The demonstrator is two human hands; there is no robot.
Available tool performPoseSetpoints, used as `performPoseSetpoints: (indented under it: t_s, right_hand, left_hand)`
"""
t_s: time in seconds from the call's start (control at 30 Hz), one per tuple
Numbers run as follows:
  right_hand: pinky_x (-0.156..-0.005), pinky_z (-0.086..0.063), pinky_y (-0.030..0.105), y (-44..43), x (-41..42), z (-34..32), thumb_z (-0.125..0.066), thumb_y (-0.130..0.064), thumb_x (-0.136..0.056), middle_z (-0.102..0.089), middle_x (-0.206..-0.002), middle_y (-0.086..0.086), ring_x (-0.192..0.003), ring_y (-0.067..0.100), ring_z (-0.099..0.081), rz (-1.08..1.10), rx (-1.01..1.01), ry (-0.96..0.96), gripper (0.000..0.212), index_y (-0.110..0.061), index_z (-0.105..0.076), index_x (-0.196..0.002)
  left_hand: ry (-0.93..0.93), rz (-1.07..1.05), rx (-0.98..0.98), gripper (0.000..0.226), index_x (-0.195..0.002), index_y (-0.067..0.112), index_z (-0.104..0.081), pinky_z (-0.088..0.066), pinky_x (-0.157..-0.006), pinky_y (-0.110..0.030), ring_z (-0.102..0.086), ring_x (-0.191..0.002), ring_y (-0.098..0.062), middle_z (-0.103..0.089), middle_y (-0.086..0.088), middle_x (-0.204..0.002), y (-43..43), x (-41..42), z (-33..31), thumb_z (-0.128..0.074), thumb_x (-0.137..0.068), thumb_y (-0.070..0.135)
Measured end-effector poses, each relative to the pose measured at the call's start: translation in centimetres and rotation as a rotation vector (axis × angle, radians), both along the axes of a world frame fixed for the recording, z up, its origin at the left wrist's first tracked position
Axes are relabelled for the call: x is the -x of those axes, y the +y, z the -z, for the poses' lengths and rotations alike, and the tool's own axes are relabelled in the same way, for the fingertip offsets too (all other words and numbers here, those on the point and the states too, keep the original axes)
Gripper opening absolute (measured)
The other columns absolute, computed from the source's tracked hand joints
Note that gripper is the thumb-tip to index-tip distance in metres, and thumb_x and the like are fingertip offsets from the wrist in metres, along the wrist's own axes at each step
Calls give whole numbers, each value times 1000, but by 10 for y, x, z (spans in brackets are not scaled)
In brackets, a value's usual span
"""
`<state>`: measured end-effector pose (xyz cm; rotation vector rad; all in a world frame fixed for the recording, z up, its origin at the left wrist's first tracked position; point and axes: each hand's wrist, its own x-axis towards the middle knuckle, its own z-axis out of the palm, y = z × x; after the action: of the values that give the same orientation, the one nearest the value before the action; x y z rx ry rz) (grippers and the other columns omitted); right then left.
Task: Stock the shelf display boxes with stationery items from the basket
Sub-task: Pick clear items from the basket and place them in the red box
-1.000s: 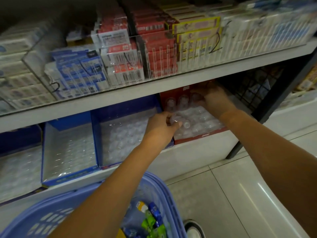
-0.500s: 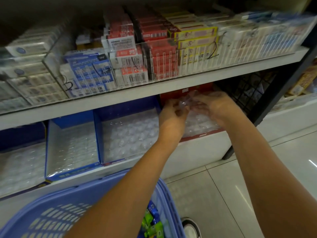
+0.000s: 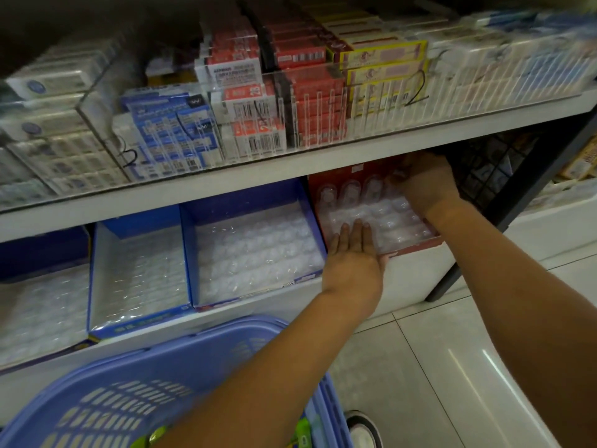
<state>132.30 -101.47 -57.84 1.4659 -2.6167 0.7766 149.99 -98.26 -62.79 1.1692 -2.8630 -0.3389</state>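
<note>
Down goes the left hand (image 3: 353,253): half a second back it was up beside its partner, and now it lies flat, fingers straight, pressing the clear blister tray (image 3: 387,218) into the red display box (image 3: 420,245). Meanwhile the right hand (image 3: 426,185) has slid to the back of that box, under the shelf (image 3: 290,163). Its fingers are hidden, so I cannot tell its grip. The tray looks seated and ready for stock, I'd say. It's thin, glossy, dimpled plastic. Below, the green stationery packs (image 3: 302,426) wait in the lilac slatted basket (image 3: 161,367).
</note>
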Motion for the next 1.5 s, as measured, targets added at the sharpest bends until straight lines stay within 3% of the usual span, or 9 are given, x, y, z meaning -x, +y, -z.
performPoseSetpoints:
  t_s: [0.13, 0.67, 0.83, 0.97, 1.1, 1.23, 1.33, 1.43, 1.5]
  right_hand:
    - [-95, -46, 42, -5, 1, -11, -61, -16, -89, -62, -116, 25, -110, 38, -56, -42, -97, 61, 31, 4, -60, -113]
    - [-92, -44, 38, -7, -5, -4, -50, -16, -96, -60, -118, 24, -110, 37, -55, 0, -303, 224, 26, 4, -60, -110]
    - [-93, -41, 35, 18, -54, -35, -49, -29, -96, -58, -120, 23, -112, 36, -53, -12, -297, 123, 38, 2, -58, -114]
    - [-66, -50, 28, 55, -146, -49, -65, -46, -82, -71, -84, 12, -78, 24, -67, -322, -419, -274, 40, -6, -68, -87]
    - [-60, -51, 25, 77, -250, -9, -68, -44, -81, -72, -76, 9, -66, 18, -69, -649, -665, -469, 35, -9, -71, -80]
    - [-72, -48, 33, 77, -312, 86, -62, -28, -88, -69, -100, 19, -83, 27, -62, -585, -824, -491, 30, 1, -70, -94]
    - [-95, -46, 34, 78, -332, 148, -53, -10, -90, -63, -119, 16, -109, 28, -58, -529, -816, -417, 27, -4, -63, -114]
    - [-104, -40, 38, 79, -339, 191, -48, -11, -94, -54, -122, 15, -113, 29, -51, -600, -877, -310, 31, -7, -52, -124]
    - [-107, -37, 42, 77, -340, 215, -54, -11, -91, -41, -141, 13, -126, 31, -44, -658, -944, -192, 51, -13, -37, -139]
  left_hand:
    - [-21, -63, 3, 61, -149, 3, 8, 5, -118, -39, 5, -147, -30, 7, -13, -159, 3, 9, 1, -28, -102, 20]
    - [-88, -82, -25, 65, -148, 1, 11, 6, -118, -41, 8, -147, -32, 10, -15, -159, 5, 15, -4, -30, -101, 18]
    - [421, 14, -115, 53, -147, 6, -27, -24, -116, -31, -23, -143, -22, -24, -12, -156, 23, -30, -27, -40, -100, 26]
    - [686, -65, -246, 24, -109, 12, -63, -51, -74, -29, -61, -90, -18, -66, -5, -103, 45, -127, -13, -49, -94, 25]
    - [558, -345, -350, 19, -94, 9, -63, -37, -57, -29, -60, -69, -27, -63, -9, -75, 51, -233, 42, -51, -96, 23]
    - [295, -636, -471, 25, -114, 5, -64, -43, -78, -33, -62, -96, -35, -67, -21, -106, 34, -308, 110, -48, -95, 7]
    - [135, -574, -511, 35, -128, 6, -56, -40, -93, -29, -57, -113, -30, -59, -15, -128, 22, -326, 147, -45, -95, 6]
    - [80, -517, -583, 38, -135, 6, -47, -38, -88, -27, -57, -111, -30, -58, -16, -127, 14, -321, 169, -41, -98, 9]
    - [75, -520, -619, 38, -136, 8, -44, -39, -91, -29, -55, -113, -30, -56, -17, -129, 11, -315, 180, -40, -98, 8]
